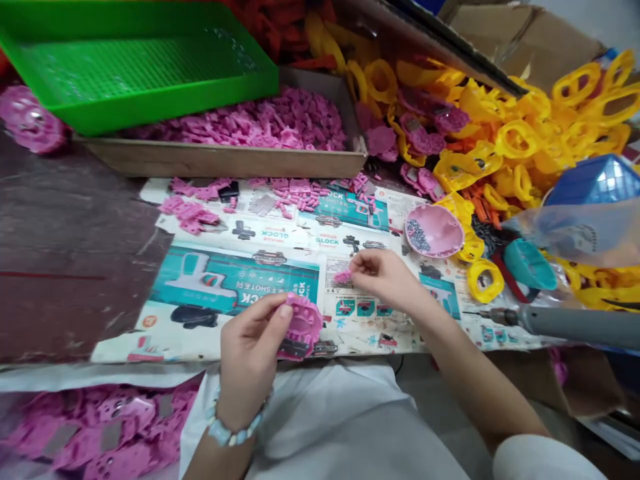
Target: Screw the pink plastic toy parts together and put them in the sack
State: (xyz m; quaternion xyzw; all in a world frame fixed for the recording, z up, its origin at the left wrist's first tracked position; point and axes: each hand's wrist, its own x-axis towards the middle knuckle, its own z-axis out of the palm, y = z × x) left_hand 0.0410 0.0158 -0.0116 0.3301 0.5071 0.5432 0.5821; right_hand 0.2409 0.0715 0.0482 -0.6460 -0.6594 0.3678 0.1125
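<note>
My left hand point(257, 347) grips a pink plastic shell point(304, 323) between thumb and fingers, its hollow side facing me; a dark piece sits at its lower edge. To the right, my right hand point(377, 273) pinches a small pink plastic part point(343, 276) just above the printed cardboard sheet point(280, 257). Ahead of both hands lie small pink pieces point(300, 195) in a loose heap and larger pink parts point(193, 212). A pink bowl-shaped shell point(437, 231) holding tiny metal screws stands right of my right hand.
A green tray point(175, 100) rests over a cardboard box point(225, 160) of pink parts. Yellow plastic pieces point(520, 140) pile up at the right. A grey electric screwdriver point(575, 323) lies at the right, near a teal cup point(530, 263). Below left, a bag holds pink shells point(115, 427).
</note>
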